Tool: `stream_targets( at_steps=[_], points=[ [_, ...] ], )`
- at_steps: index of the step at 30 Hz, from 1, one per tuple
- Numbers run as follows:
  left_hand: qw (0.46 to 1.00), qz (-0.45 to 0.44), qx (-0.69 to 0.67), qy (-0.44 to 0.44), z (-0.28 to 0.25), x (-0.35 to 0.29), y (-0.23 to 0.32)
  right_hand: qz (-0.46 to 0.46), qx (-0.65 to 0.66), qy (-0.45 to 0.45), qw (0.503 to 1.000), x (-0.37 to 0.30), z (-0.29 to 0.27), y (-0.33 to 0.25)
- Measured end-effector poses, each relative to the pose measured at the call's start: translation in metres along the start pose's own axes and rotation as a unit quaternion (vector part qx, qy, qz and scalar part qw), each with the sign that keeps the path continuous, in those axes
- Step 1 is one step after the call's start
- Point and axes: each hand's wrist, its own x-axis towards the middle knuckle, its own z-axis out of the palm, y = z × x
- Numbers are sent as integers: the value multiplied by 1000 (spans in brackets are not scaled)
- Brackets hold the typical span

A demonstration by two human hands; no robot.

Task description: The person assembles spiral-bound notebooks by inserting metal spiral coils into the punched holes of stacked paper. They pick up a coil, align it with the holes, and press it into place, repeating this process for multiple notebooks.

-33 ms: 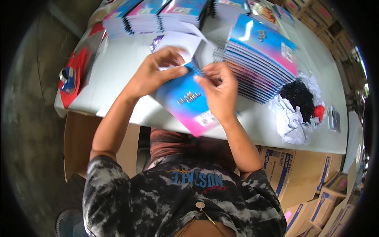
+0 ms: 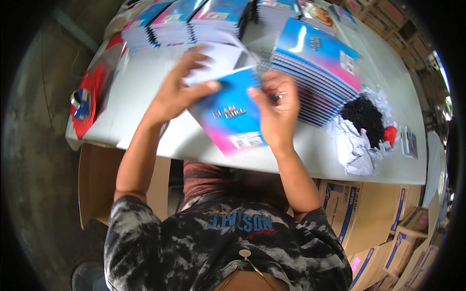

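Note:
A spiral notebook point(image 2: 228, 114) with a blue-to-pink cover lies tilted between my hands over the table's front part. My right hand point(image 2: 279, 104) grips its upper right edge, thumb on the cover and fingers curled behind. At the notebook's upper left corner is my left hand point(image 2: 177, 89), its thumb by the cover and its fingers spread apart, slightly blurred. White pages point(image 2: 218, 58) lie just beyond the notebook. To the right rises a tall stack of matching spiral notebooks point(image 2: 315, 48), their coils facing my side.
More notebook stacks point(image 2: 213, 17) line the table's far side. Crumpled white paper point(image 2: 352, 150) and a black tangled heap point(image 2: 364, 121) lie at the right. A tape roll in a blue holder point(image 2: 82, 106) sits on red material point(image 2: 99, 77) at the left. Cardboard boxes point(image 2: 374, 213) stand below right.
My left hand's fingers have come away from the notebook's top edge and spread. The notebook has shifted up a little and turned, and my right hand has moved slightly to the right.

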Motion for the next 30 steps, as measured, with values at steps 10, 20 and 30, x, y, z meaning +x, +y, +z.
stream_targets(
  at_steps=[10, 20, 30],
  points=[
    [960, 5, -109, 259, 85, 111, 64, -157, -248, 333, 896, 71, -85, -38],
    [914, -75, 391, -82, 62, 113, -62, -190, -367, 317, 854, 38, -114, -1],
    [813, -101, 555, -141, 53, -22, -72, -18, -134, 55, 989, -43, -43, 50]
  ],
)
